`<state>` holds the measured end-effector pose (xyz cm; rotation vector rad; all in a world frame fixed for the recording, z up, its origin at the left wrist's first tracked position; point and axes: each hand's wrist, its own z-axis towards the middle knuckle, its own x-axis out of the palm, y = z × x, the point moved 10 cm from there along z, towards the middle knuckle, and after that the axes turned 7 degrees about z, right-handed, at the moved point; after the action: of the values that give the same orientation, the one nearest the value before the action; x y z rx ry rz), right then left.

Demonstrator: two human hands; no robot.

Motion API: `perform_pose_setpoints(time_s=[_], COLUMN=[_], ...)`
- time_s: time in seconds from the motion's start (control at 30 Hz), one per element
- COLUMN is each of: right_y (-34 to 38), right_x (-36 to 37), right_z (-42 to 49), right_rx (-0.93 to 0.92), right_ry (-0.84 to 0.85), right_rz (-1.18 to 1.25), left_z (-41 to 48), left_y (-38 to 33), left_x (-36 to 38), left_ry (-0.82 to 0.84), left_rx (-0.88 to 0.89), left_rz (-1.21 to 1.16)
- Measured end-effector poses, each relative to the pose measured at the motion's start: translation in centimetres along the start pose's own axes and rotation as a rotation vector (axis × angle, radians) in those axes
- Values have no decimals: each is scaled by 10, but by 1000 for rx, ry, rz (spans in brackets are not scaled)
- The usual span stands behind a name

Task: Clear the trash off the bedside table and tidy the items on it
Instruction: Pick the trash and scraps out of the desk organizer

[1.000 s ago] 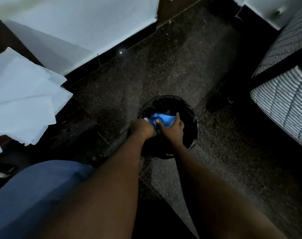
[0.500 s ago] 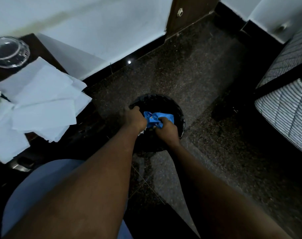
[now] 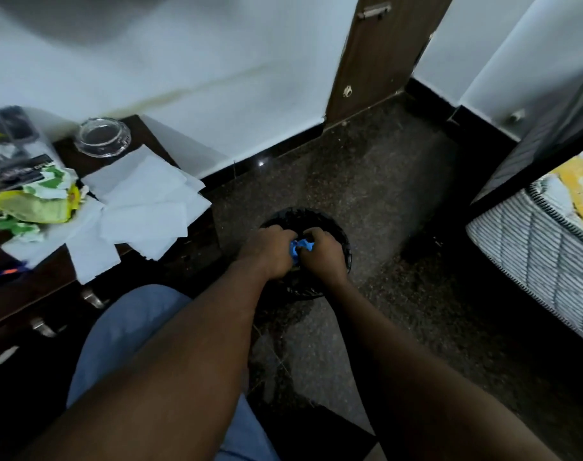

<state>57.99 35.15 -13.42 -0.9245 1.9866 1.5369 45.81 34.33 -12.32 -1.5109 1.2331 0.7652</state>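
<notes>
A: While I lean over the black bin (image 3: 300, 213) on the floor, my left hand (image 3: 266, 251) and right hand (image 3: 325, 254) both pinch a crumpled blue wrapper (image 3: 301, 247) between them. Fingers are curled on it, right above the bin mouth.

B: Step?

A: Dumping one piece of trash, I'd say. Wrapper not let go yet. Next move: loosen both grips so it drops inside, then reach left to the table (image 3: 50, 287).

B: What's on there?

A: Plenty. Loose white paper napkins (image 3: 143, 201) cover the near corner, some overhanging the edge. A crumpled yellow-green packet (image 3: 34, 204) lies on them. Glass ashtray (image 3: 103, 136) at the back by the wall. Dark boxes (image 3: 14, 168) far left, too blurred to read.

B: Anything in the way?

A: My knee in jeans (image 3: 127, 327) sits between bin and table, with the drawer knobs (image 3: 93, 299) just beside it. The striped mattress (image 3: 532, 261) on the right is well apart. The overhanging napkins could slide off if brushed, my guess.
</notes>
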Motion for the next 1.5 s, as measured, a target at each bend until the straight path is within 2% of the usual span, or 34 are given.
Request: perform_pose_setpoints(time_s=[0.13, 0.33, 0.47, 0.73, 0.97, 1.2, 1.3, 1.4, 1.5], right_y=[49, 138, 219, 358, 392, 400, 409, 416, 411], right_x=[-14, -12, 21, 124, 202, 253, 264, 273, 273], right_z=[-23, -50, -78, -147, -173, -162, -155, -146, -126], right_rx=[-107, -246, -389, -636, -733, -764, -801, -839, -790], right_ry=[-65, -62, 24, 246, 337, 410, 395, 356, 251], right_rz=[85, 129, 128, 57, -37, -123, -181, -292, -406], left_z=[-35, -101, -160, -278, -324, -317, -304, -284, -277], left_y=[4, 39, 99, 226, 293, 339, 349, 355, 370], left_x=[-43, -114, -152, -192, -177, -149, -140, -141, -148], left_ry=[-175, -425, -543, -638, -645, -678, -687, -612, -624], left_rx=[-23, -139, -269, -536, -508, -389, -370, -355, -431], left_rz=[-135, -215, -203, -158, -145, -232, -255, -193, -228])
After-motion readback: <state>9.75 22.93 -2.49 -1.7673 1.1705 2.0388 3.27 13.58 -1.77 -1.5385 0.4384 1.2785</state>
